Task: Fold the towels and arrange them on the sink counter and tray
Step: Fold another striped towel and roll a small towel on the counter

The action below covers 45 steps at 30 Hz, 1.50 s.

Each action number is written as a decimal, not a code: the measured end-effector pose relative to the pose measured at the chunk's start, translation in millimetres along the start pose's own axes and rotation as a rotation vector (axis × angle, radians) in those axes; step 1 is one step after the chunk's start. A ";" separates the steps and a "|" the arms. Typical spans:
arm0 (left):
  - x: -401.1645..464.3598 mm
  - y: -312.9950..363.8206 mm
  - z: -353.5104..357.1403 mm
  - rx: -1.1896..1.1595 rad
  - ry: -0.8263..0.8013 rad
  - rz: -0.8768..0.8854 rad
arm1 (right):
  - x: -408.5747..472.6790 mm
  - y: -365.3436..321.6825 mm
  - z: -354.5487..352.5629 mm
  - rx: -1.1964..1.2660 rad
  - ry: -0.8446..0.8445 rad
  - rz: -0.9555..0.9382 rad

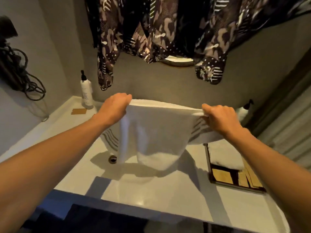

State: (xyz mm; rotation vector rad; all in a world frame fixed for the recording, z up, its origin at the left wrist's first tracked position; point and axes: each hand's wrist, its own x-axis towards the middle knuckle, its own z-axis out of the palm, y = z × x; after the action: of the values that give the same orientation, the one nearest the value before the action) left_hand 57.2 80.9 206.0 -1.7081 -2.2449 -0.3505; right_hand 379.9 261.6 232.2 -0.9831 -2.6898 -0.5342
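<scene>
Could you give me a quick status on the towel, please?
Left hand and right hand grip white towel, hanging over sink. Folded towel on tray. Nothing in the way.

Bathroom: white sink counter point(151, 195) w/ basin drain point(112, 159), pump bottle point(86, 93), towel tray point(235, 180).

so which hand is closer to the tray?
Right. The right hand grips the white towel just above and behind the tray; the left hand grips the towel's other top corner, across the sink basin from it.
</scene>
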 end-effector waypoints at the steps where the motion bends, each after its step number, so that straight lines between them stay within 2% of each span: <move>1: -0.1 13.4 -6.2 0.006 0.053 0.021 | -12.9 12.4 -7.8 0.004 0.055 0.024; 4: -25.9 33.5 -0.3 0.043 0.099 0.086 | -72.0 37.0 -10.4 0.031 0.184 0.050; 6: -63.1 38.1 21.0 0.023 0.055 0.140 | -125.4 37.4 4.4 0.153 0.110 0.124; 7: -88.0 39.7 35.8 0.015 0.014 0.170 | -153.8 27.8 16.7 0.289 0.005 0.223; 8: -115.0 41.8 51.7 0.030 -0.045 0.201 | -180.0 15.5 31.5 0.344 -0.126 0.243; 10: -171.6 51.8 82.9 0.100 -0.210 0.247 | -231.4 -9.9 71.9 0.156 -0.378 0.012; 12: -216.1 57.1 108.0 0.192 -0.409 0.229 | -268.6 -31.3 107.3 0.080 -0.572 -0.071; 13: -232.4 56.4 113.5 0.228 -0.506 0.166 | -281.9 -38.4 117.8 0.088 -0.658 -0.097; 15: -258.1 52.2 119.7 0.339 -0.630 0.064 | -300.2 -46.4 129.6 0.081 -0.797 -0.124; 18: -273.5 45.0 117.8 0.447 -0.727 0.048 | -311.1 -49.4 131.9 0.084 -0.875 -0.134; 22: -274.7 27.9 104.7 0.481 -0.761 -0.087 | -309.4 -43.6 139.4 0.091 -0.895 -0.064; 24: -278.9 24.5 100.1 0.445 -0.709 -0.161 | -304.8 -45.4 140.8 0.129 -0.895 -0.050; 27: -273.3 38.7 106.7 0.384 -0.714 -0.209 | -298.3 -49.4 139.8 0.293 -0.852 -0.021; 29: -255.1 58.0 110.8 0.288 -0.625 -0.182 | -290.6 -48.1 138.6 0.433 -0.808 0.016; 32: -225.9 104.0 125.6 0.030 -0.526 -0.020 | -280.0 -40.2 141.7 0.528 -0.517 0.242; 34: -207.9 145.7 140.2 -0.132 -0.484 0.050 | -272.1 -31.6 152.3 0.559 -0.371 0.573; 36: -198.9 183.3 157.2 -0.253 -0.454 0.079 | -261.7 -29.5 160.2 0.684 -0.410 0.888; 38: -193.6 216.8 175.2 -0.326 -0.516 0.135 | -254.0 -24.9 171.6 0.762 -0.470 1.073; 40: -192.5 240.1 185.7 -0.310 -0.646 0.204 | -247.5 -20.6 182.2 0.789 -0.449 1.199; 42: -192.2 251.3 189.5 -0.261 -0.733 0.217 | -238.8 -18.9 189.2 0.938 -0.405 1.243; 45: -197.5 257.8 191.8 -0.253 -0.732 0.195 | -221.5 -15.4 185.8 1.112 -0.364 1.108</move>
State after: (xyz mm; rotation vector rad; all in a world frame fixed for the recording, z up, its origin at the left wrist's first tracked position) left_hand 338.2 43.4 -42.7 -2.4771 -2.5420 0.0634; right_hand 519.6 199.9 -13.7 -1.8583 -1.6282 1.2439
